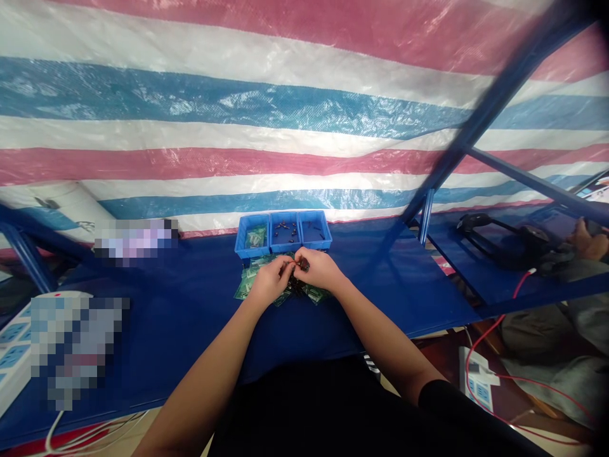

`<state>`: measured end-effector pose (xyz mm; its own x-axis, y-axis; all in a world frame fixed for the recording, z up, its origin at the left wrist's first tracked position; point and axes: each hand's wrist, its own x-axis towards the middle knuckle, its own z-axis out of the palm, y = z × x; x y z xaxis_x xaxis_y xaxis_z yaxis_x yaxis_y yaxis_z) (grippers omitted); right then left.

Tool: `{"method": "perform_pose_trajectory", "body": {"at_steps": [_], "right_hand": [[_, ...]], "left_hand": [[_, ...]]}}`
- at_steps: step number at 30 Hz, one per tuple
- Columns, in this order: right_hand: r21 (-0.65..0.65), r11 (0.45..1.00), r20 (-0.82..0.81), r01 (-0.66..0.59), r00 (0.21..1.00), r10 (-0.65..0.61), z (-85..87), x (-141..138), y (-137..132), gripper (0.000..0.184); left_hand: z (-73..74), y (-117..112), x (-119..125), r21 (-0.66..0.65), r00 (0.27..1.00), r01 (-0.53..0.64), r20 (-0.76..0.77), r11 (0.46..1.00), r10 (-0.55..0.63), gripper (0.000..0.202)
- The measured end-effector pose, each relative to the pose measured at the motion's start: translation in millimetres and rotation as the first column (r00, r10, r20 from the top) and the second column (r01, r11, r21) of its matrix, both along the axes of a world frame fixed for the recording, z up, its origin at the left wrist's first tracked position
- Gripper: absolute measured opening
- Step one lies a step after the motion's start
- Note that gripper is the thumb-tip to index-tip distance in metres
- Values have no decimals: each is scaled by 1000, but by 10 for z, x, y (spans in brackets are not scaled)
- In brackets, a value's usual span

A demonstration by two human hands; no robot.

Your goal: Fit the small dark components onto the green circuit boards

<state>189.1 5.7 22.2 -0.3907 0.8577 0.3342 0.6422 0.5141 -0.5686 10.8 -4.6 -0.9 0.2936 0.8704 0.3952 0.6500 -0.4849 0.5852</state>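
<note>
Both my hands meet over the middle of a blue table [181, 317]. My left hand [270, 280] and my right hand [318, 268] have their fingers pinched together on a small dark part [303, 265] held between them. Under and around them lies a pile of small green plastic bags [247, 285] with more dark parts. Just behind the hands stand three blue bins side by side: the left bin [253, 237] holds green bags, the middle bin [284, 232] and the right bin [314, 230] hold small dark parts.
A striped red, white and blue tarp [285, 114] hangs behind the table. A white power strip [14, 343] lies at the left edge. A blue metal frame [480, 120] rises at the right. Another person's hand [587, 238] and black gear [504, 238] are on the neighbouring table.
</note>
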Motion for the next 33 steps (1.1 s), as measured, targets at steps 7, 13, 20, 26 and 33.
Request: {"method": "perform_pose_trajectory", "body": {"at_steps": [7, 13, 20, 26, 33], "right_hand": [[-16, 997, -141, -70, 988, 67, 15, 2, 4, 14], [54, 989, -297, -141, 943, 150, -50, 1, 39, 20], [80, 989, -380, -123, 914, 144, -108, -11, 63, 19], [45, 995, -439, -89, 893, 100, -131, -6, 81, 21], [25, 996, -483, -91, 871, 92, -142, -17, 88, 23]], "left_hand": [[1, 4, -20, 3, 997, -57, 43, 998, 56, 23], [24, -2, -41, -74, 996, -62, 57, 995, 66, 25], [12, 5, -44, -65, 993, -74, 87, 995, 79, 25], [9, -3, -41, -71, 989, -78, 118, 994, 86, 27], [-10, 8, -39, -28, 988, -72, 133, 997, 75, 26]]}}
